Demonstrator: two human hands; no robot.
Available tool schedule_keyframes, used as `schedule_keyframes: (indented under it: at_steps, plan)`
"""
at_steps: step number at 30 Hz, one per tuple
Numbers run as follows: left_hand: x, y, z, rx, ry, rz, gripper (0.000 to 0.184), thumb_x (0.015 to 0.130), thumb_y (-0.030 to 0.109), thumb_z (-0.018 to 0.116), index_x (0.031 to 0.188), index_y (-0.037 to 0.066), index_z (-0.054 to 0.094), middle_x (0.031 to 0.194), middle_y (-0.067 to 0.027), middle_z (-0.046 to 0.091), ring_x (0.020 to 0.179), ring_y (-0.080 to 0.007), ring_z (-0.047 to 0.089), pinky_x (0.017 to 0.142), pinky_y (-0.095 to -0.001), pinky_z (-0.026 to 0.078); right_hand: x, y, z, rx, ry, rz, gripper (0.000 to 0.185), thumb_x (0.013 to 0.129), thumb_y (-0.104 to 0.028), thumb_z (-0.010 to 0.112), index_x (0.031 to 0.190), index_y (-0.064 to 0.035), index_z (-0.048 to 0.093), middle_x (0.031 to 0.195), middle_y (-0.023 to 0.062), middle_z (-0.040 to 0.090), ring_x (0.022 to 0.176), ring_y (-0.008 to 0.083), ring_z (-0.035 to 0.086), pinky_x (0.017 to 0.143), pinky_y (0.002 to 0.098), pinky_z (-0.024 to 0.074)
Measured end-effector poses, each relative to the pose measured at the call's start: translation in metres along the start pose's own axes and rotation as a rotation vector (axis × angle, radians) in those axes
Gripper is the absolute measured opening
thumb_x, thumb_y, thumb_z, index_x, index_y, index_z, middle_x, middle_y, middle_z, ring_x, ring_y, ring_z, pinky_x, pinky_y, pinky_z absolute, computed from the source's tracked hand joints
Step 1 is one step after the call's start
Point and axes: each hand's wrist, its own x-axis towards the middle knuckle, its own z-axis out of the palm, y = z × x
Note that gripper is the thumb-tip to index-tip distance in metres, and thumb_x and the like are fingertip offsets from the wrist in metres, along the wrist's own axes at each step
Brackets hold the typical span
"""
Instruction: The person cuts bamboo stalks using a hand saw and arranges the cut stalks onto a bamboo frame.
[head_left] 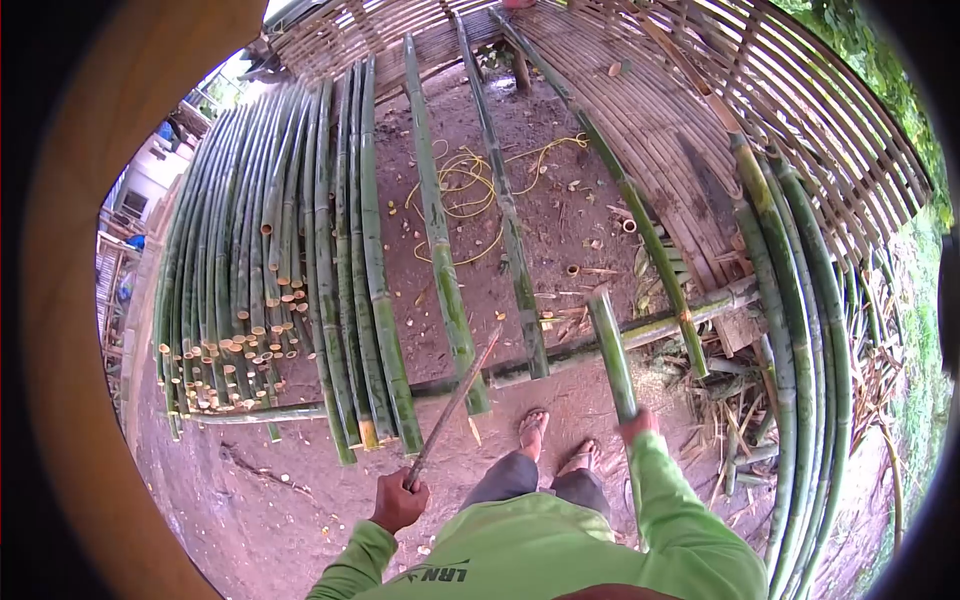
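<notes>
My left hand (399, 502) is wrapped round the handle of a long, thin blade (455, 405), which points up and to the right. Near the lower end of a short, thick green bamboo piece (612, 358), my right hand (640, 425) is closed, and the piece stands out forward from it. Between the hands, the tip of the blade and the bamboo piece are apart. Just beyond them a horizontal bamboo pole (570, 352) carries several long green poles, one of them (440, 240) left of the blade's tip.
Many cut bamboo poles (215, 240) lie stacked at the left. More long poles (800, 330) lie at the right, beside split scraps (735, 420). A yellow rope (465, 190) lies on the dirt ground. Slatted bamboo panels (640, 120) stretch across the back.
</notes>
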Motion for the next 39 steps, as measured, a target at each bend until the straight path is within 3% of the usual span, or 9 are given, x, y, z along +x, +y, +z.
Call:
schedule_keyframes:
  at_steps: [4, 6, 8, 10, 15, 25, 28, 33, 39]
  plan:
    - [-0.004, 0.015, -0.003, -0.082, 0.070, -0.113, 0.024, 0.072, 0.010, 0.065, 0.061, 0.004, 0.045, 0.051, -0.0072, 0.046, 0.048, -0.0123, 0.044, 0.047, -0.0315, 0.039, 0.001, -0.144, -0.100, 0.552, 0.263, -0.423, 0.075, 0.066, -0.032, 0.077, 0.129, -0.0061, 0.045, 0.113, 0.0229, 0.060, 0.109, 0.0366, 0.058, 0.091, 0.0420, 0.0492]
    - [-0.006, 0.006, -0.011, -0.021, 0.093, -0.042, 0.025, 0.073, 0.009, 0.065, 0.061, 0.004, 0.044, 0.051, -0.0055, 0.045, 0.048, -0.0117, 0.042, 0.046, -0.0311, 0.038, -0.007, -0.107, -0.064, 0.226, 0.591, -0.457, 0.088, 0.064, -0.032, 0.081, 0.137, -0.0099, 0.037, 0.130, 0.0240, 0.048, 0.124, 0.0378, 0.046, 0.100, 0.0422, 0.0427]
    - [-0.015, 0.009, -0.017, -0.014, 0.146, -0.022, 0.025, 0.073, 0.009, 0.065, 0.061, 0.004, 0.044, 0.051, -0.0042, 0.045, 0.048, -0.0112, 0.041, 0.046, -0.0307, 0.037, -0.009, -0.009, 0.004, 0.035, 0.285, -0.286, 0.102, 0.059, -0.038, 0.085, 0.141, -0.0134, 0.030, 0.141, 0.0244, 0.035, 0.133, 0.0391, 0.032, 0.106, 0.0421, 0.0360]
    - [-0.021, 0.005, -0.018, -0.033, 0.134, -0.081, 0.025, 0.073, 0.009, 0.066, 0.061, 0.004, 0.044, 0.052, -0.0028, 0.044, 0.048, -0.0111, 0.040, 0.046, -0.0305, 0.036, -0.044, 0.028, 0.019, 0.162, 0.192, -0.051, 0.097, 0.052, -0.039, 0.087, 0.133, -0.0100, 0.041, 0.121, 0.0204, 0.057, 0.113, 0.0351, 0.056, 0.096, 0.0407, 0.0466]
    - [-0.003, -0.015, -0.007, -0.063, 0.127, -0.104, 0.024, 0.072, 0.009, 0.066, 0.061, 0.004, 0.046, 0.052, -0.0028, 0.044, 0.048, -0.0110, 0.040, 0.046, -0.0302, 0.036, -0.021, 0.057, 0.038, 0.168, 0.053, 0.122, 0.053, 0.053, -0.026, 0.078, 0.101, -0.0073, 0.065, 0.089, 0.0170, 0.069, 0.089, 0.0317, 0.067, 0.081, 0.0398, 0.0531]
    - [0.070, -0.052, 0.006, -0.280, 0.145, -0.120, 0.022, 0.072, 0.011, 0.065, 0.061, 0.004, 0.048, 0.052, -0.0028, 0.045, 0.050, -0.0103, 0.041, 0.046, -0.0309, 0.036, 0.012, -0.074, -0.024, -0.024, -0.049, 0.047, 0.064, 0.054, -0.038, 0.084, 0.100, 0.0034, 0.066, 0.099, 0.0204, 0.068, 0.093, 0.0292, 0.067, 0.084, 0.0357, 0.0529]
    - [0.080, -0.051, 0.002, -0.378, 0.191, -0.182, 0.023, 0.072, 0.010, 0.067, 0.061, 0.004, 0.047, 0.052, -0.0022, 0.045, 0.049, -0.0096, 0.041, 0.046, -0.0302, 0.036, 0.061, -0.216, -0.084, -0.146, 0.038, -0.075, 0.068, 0.062, -0.042, 0.080, 0.104, 0.0084, 0.064, 0.102, 0.0235, 0.066, 0.097, 0.0317, 0.065, 0.084, 0.0377, 0.0526]
    - [0.086, -0.046, -0.026, -0.428, 0.214, -0.170, 0.024, 0.072, 0.008, 0.067, 0.060, 0.005, 0.047, 0.051, 0.0001, 0.046, 0.049, -0.0066, 0.040, 0.045, -0.0282, 0.035, 0.153, -0.462, -0.188, 0.233, 0.593, -0.404, 0.083, 0.065, -0.039, 0.079, 0.132, -0.0060, 0.043, 0.121, 0.0264, 0.056, 0.113, 0.0367, 0.056, 0.097, 0.0429, 0.0449]
    - [0.104, -0.059, -0.046, -0.469, 0.205, -0.205, 0.027, 0.073, 0.008, 0.068, 0.059, 0.005, 0.045, 0.051, 0.0014, 0.045, 0.049, -0.0058, 0.039, 0.044, -0.0282, 0.035, 0.102, -0.371, -0.145, -0.161, 0.329, -0.199, 0.124, 0.060, -0.051, 0.083, 0.150, -0.0133, 0.007, 0.146, 0.0230, 0.030, 0.136, 0.0416, 0.027, 0.114, 0.0463, 0.0235]
